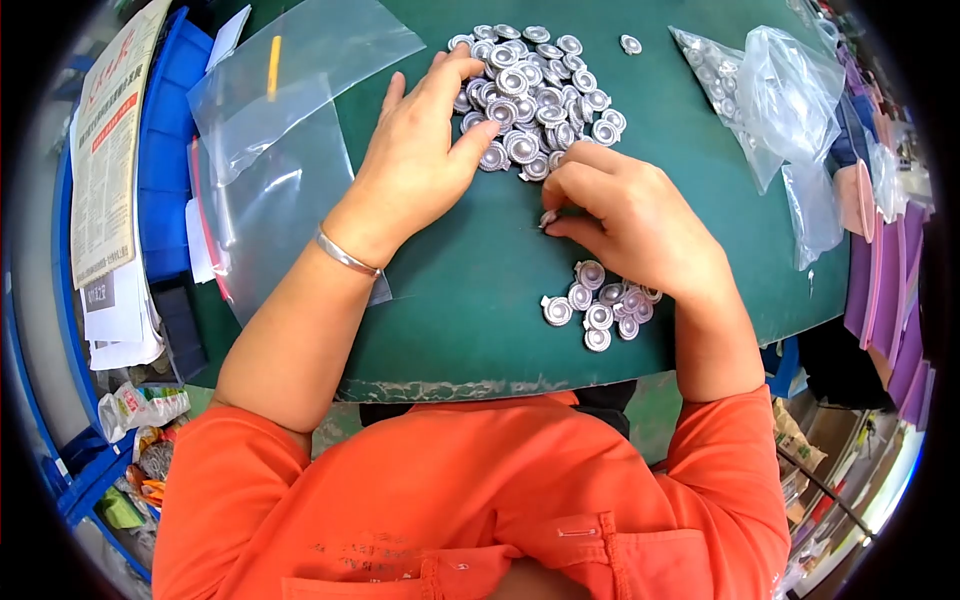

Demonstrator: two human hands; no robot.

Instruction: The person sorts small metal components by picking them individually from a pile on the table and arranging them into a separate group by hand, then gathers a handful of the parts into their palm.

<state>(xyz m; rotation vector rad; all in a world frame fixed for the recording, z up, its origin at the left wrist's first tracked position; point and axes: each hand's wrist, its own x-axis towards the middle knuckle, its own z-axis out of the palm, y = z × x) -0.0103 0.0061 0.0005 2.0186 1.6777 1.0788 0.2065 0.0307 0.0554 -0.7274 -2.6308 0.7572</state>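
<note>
Metal pieces [521,147] sit mostly in big pile [550,113], only small cluster [598,317] near desk [450,340] edge, so work looks early; left hand [425,145] fingers spread at pile's edge, right hand [640,215] fingers pinching one piece [547,219] between both groups.

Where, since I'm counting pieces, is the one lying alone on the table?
In the head view, the lone piece lies near the top, right of the big pile and left of the bagged pieces.
</note>
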